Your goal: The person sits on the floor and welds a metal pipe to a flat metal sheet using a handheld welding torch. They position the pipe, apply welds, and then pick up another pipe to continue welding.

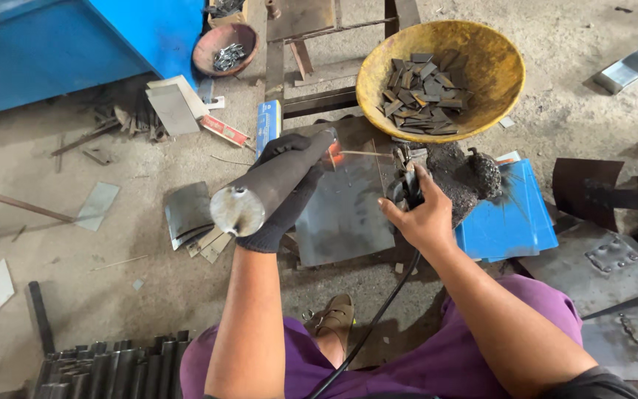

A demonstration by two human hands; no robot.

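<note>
Over the grey steel sheet (345,214) on the floor, the gloved left hand (283,193) wraps its fingers around a thick grey metal tube (271,183); its far end is hidden. Bare right hand (424,214) clenches a black electrode holder (406,185), mostly covered. Behind sits a yellow bowl (492,55) of metal scraps.

Dusty concrete floor (585,111), strewn with a steel plate (345,214), yellow bowl (496,59) of metal bits, brown bowl (223,44), blue sheet (515,222), stacked tubes (112,366), scattered offcuts (97,205).
</note>
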